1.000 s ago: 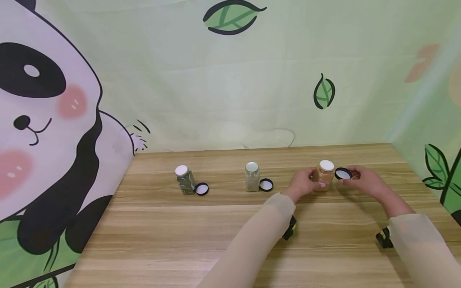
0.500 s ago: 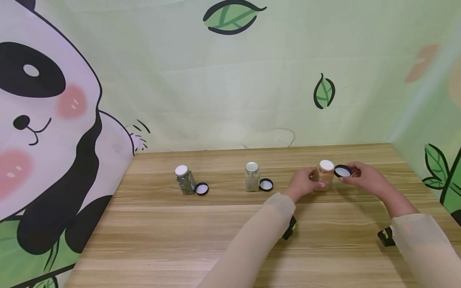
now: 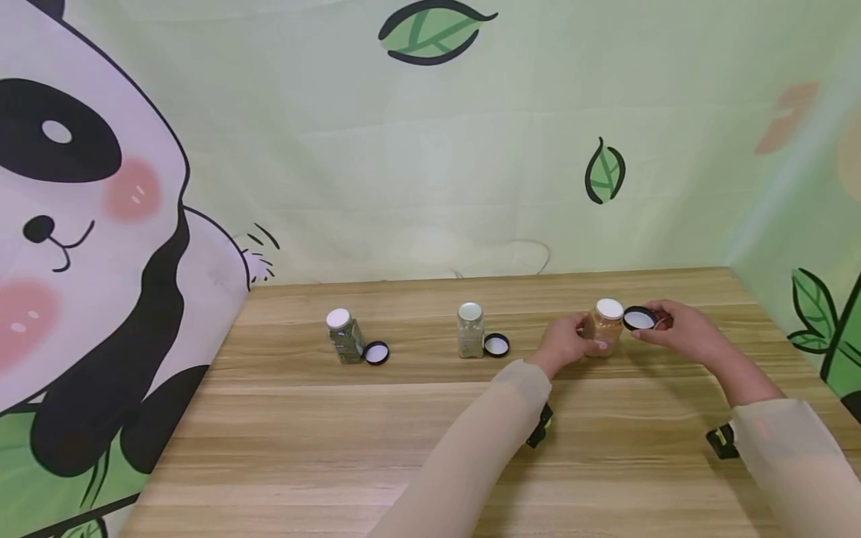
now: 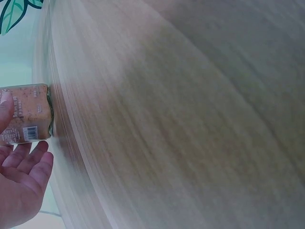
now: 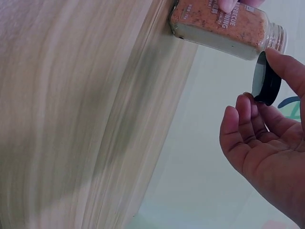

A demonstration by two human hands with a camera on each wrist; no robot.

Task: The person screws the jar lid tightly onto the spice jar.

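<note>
A clear glass jar of orange-red barbecue seasoning stands upright at the right of the table, its mouth covered in white. My left hand grips its side, thumb across the front; the left wrist view shows the label and barcode of the seasoning jar. Just right of the jar's neck, my right hand pinches a black screw lid between thumb and fingers, tilted so its white inside faces the head camera. In the right wrist view the black lid is close to the jar's neck.
On the wooden table, a jar with dark green contents stands at left beside a lid. A pale jar stands mid-table with another lid. A panda-printed cloth hangs behind.
My right hand has lifted slightly and brought the black lid a little up and closer to the jar's neck. The left hand and the seasoning jar stay in place.
</note>
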